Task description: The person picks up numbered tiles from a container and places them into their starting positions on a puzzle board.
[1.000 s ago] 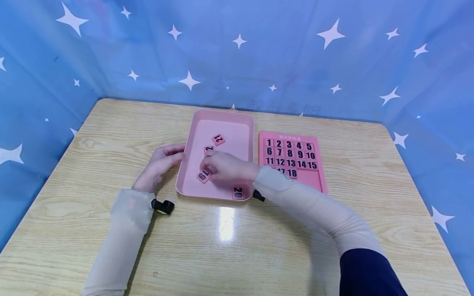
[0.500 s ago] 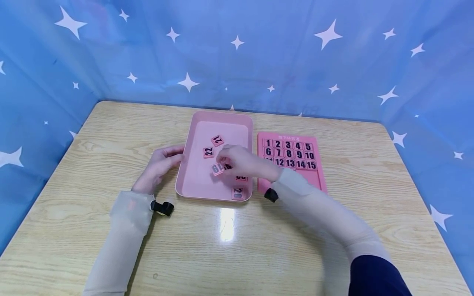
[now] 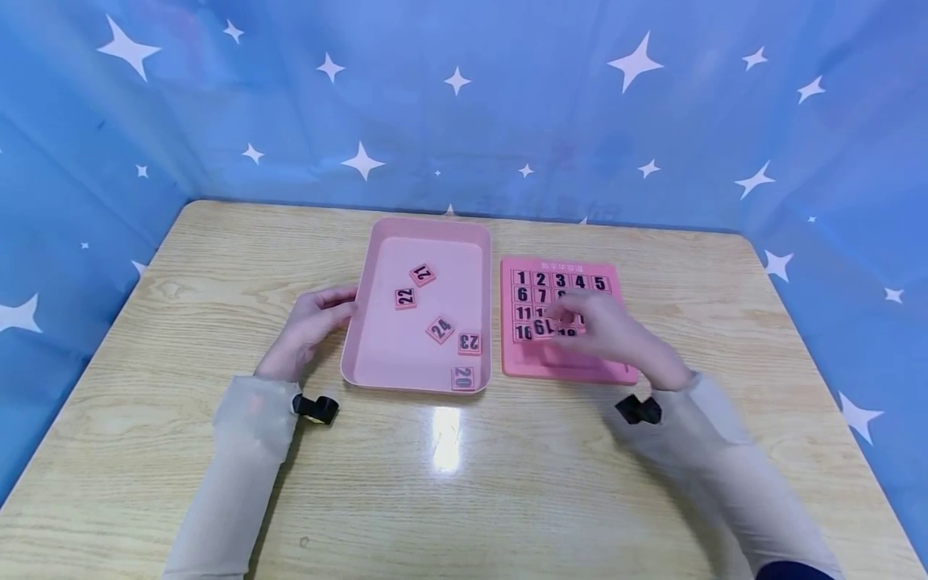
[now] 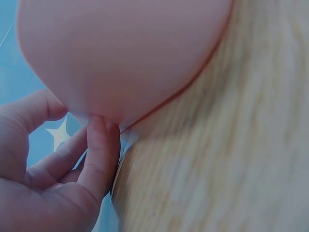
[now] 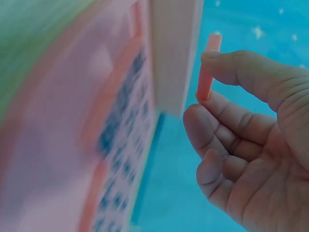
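My right hand (image 3: 602,326) is over the pink number puzzle board (image 3: 536,362) in the head view. Between thumb and fingertips it pinches the pink tile marked 19 (image 3: 543,328); the right wrist view shows that tile (image 5: 208,67) edge-on. Filled rows start at 1, 6, 11 and 16, partly hidden by the hand. At the left, my left hand (image 3: 308,326) touches the outer side of the pink tray (image 3: 351,354) with its fingertips. Loose in the tray lie tiles 21 (image 3: 422,275), 22 (image 3: 405,298), 24 (image 3: 440,329), 23 (image 3: 469,344) and 20 (image 3: 462,378).
Tray and board stand side by side on a light wooden table (image 3: 362,483), with a narrow gap between them. A blue curtain with white stars (image 3: 457,121) hangs behind the table's far edge. Each wrist carries a small black camera mount (image 3: 316,409).
My right hand has picked up tile 19 inside the tray and carried it rightward over the board. Tiles 24 and 23 have come into full view. The left hand stays at the tray.
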Demonstrator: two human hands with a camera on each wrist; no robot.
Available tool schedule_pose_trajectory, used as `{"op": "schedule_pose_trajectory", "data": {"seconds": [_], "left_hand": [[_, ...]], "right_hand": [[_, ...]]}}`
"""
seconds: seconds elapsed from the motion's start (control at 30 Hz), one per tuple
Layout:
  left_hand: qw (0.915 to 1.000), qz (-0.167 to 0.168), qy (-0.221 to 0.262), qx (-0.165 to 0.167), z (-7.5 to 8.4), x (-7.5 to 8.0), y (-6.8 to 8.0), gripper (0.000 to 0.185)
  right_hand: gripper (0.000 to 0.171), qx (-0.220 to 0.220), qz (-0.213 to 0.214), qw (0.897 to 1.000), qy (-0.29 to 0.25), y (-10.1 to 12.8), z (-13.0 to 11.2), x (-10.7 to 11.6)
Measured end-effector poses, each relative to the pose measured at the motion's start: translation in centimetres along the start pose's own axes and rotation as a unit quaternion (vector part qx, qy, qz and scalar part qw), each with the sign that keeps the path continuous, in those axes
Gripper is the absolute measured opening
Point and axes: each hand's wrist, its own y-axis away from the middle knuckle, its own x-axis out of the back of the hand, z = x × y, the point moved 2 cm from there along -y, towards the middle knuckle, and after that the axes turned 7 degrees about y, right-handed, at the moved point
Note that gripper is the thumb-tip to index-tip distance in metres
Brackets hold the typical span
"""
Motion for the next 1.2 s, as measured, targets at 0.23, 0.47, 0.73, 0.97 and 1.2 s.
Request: {"op": "schedule_pose_trajectory", "data": {"seconds": [0.23, 0.47, 0.73, 0.97, 1.2], "left_hand": [[1.0, -0.001, -0.007, 0.003, -0.1, 0.1, -0.1, 0.045], [1.0, -0.001, 0.0, -0.003, -0.1, 0.1, 0.0, 0.045], [1.0, -0.001, -0.001, 0.0, 0.0, 0.0, 0.1, 0.045], [0.9999, 0.004, 0.009, -0.009, -0.1, 0.0, 0.1, 0.044], [1.0, 0.003, -0.002, -0.005, -0.1, 0.2, 0.1, 0.045]], "right_hand": [[0.027, -0.068, 0.006, 0.998, -0.009, 4.2, 3.2, 0.3], [0.03, -0.1, -0.002, 0.995, 0.011, 5.6, 4.4, 0.0], [0.026, -0.112, -0.02, 0.993, 0.032, 5.6, 4.9, -0.5], [0.022, -0.155, -0.038, 0.986, 0.051, 5.3, 4.5, -0.7], [0.031, -0.158, -0.048, 0.985, 0.06, 5.2, 4.5, -0.4]]}}
